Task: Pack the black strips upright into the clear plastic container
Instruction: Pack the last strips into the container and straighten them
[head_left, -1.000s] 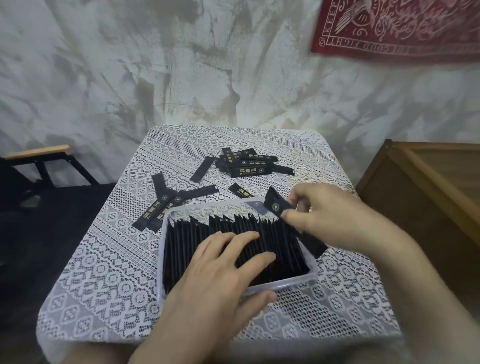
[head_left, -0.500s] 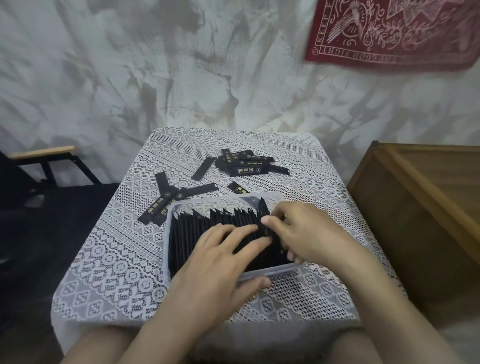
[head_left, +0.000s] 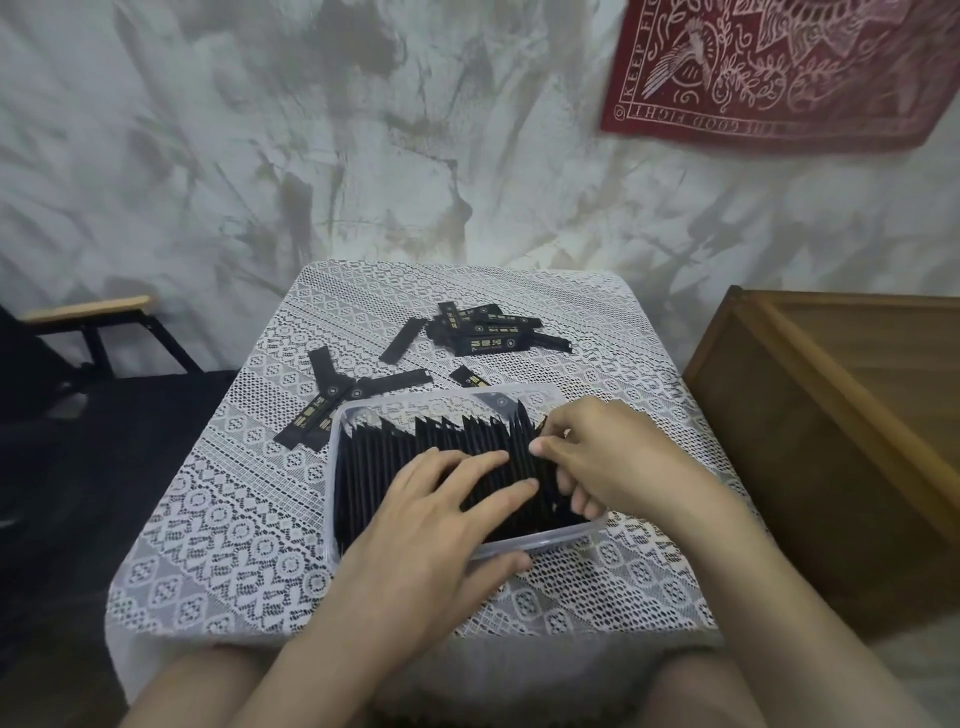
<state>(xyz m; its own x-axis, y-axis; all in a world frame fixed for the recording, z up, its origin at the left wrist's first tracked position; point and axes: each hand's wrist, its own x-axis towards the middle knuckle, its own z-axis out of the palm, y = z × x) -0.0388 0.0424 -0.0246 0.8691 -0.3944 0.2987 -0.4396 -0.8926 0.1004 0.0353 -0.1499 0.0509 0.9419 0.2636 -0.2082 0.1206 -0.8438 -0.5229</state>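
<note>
Table: container at near edge, packed with upright strips. My left hand lies flat on them, fingers straight. My right hand pinches the rightmost strip, fingers curled. Loose strips lie beyond.

The left hand, right hand and forearms are bare.

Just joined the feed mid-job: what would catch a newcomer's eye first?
A clear plastic container at the table's near centre, crammed with upright black strips. The left hand lies flat on them while the right hand pinches one at the right end. Loose strips lie scattered behind it.
</note>
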